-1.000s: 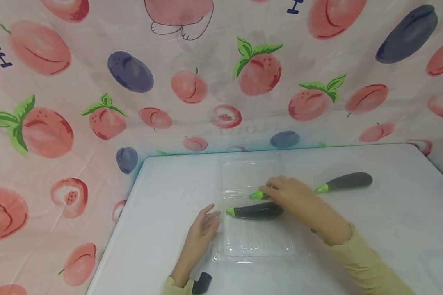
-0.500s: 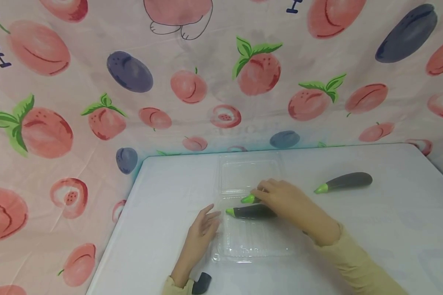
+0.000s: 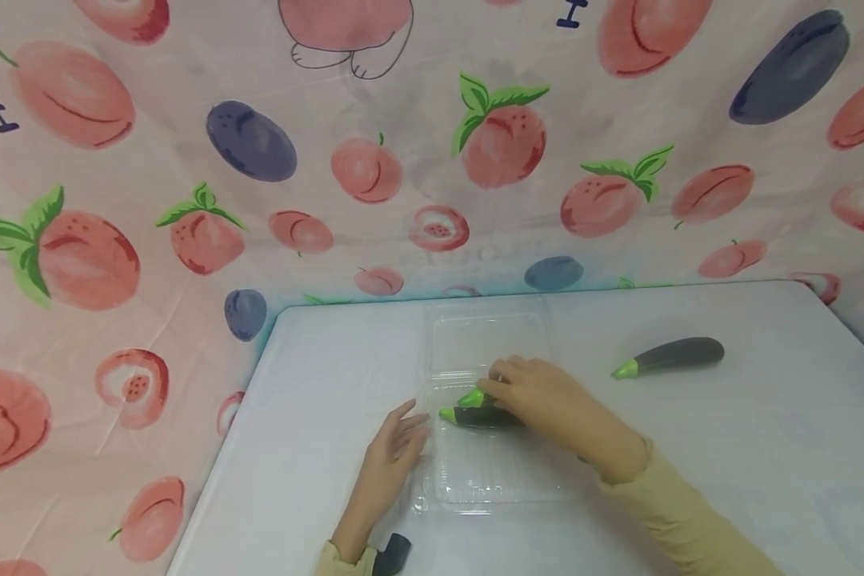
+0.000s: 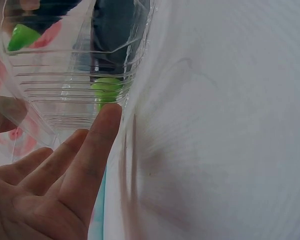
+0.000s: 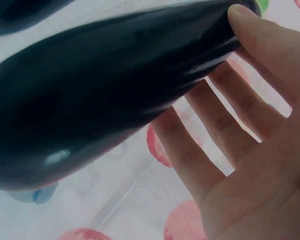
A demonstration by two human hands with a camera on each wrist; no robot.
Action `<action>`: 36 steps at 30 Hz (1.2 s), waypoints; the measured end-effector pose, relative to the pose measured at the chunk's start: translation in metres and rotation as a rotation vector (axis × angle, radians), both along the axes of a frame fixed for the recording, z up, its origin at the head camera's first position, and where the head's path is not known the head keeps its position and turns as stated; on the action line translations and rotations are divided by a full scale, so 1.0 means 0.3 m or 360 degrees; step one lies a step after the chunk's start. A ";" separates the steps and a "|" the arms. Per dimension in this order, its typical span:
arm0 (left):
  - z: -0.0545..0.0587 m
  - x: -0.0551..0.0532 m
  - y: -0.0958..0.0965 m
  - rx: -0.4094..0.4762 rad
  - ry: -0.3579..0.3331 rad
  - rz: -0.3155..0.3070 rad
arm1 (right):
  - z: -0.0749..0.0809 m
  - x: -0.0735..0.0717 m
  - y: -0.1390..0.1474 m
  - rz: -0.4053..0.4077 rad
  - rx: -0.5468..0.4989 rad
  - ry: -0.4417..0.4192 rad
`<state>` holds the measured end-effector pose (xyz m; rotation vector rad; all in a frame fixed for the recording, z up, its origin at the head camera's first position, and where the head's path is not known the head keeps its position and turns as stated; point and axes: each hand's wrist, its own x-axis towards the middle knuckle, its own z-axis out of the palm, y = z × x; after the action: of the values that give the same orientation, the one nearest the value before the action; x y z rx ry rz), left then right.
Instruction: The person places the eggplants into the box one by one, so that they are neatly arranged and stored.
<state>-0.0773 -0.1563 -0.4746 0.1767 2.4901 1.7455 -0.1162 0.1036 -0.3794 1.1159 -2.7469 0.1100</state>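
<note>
My right hand [image 3: 547,404] pinches an eggplant [image 5: 115,85] between thumb and fingers, near its green stem end. In the head view the hand hides most of this eggplant, except its bright green tip. It is over a clear plastic clamshell container [image 3: 493,488], which lies open. Just in front, another dark eggplant [image 3: 478,417] lies in the container, its green tip toward the left wall. My left hand [image 3: 389,456] is at the container's left side with its fingers extended; in the left wrist view a fingertip [image 4: 108,112] is up against the clear wall.
A third eggplant [image 3: 680,354] lies on the white table [image 3: 727,448] to the right of the container. The container's lid [image 3: 488,340] lies flat toward the back. A fruit-print cloth [image 3: 374,104] hangs behind the table and along its left side.
My right hand has moved left and slightly nearer with its eggplant, bringing the green tip close to the eggplant in the container. The left hand has stayed put.
</note>
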 end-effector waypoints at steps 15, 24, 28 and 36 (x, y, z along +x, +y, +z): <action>0.003 0.000 -0.002 0.0010 0.0001 -0.0009 | -0.029 0.000 -0.040 0.0117 -0.0016 0.0135; -0.008 -0.004 -0.003 -0.0029 0.0001 -0.0011 | -0.043 0.017 -0.059 0.0093 0.0054 0.0124; -0.008 -0.002 -0.003 -0.0038 0.0004 -0.0012 | -0.036 0.024 -0.065 0.0093 0.0079 0.0120; 0.000 0.000 -0.002 0.0011 0.0010 -0.0028 | -0.027 0.039 -0.077 0.0099 0.0087 0.0099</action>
<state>-0.0774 -0.1570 -0.4747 0.2042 2.4796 1.7501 -0.1045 0.0806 -0.3876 1.1984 -2.6762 0.0084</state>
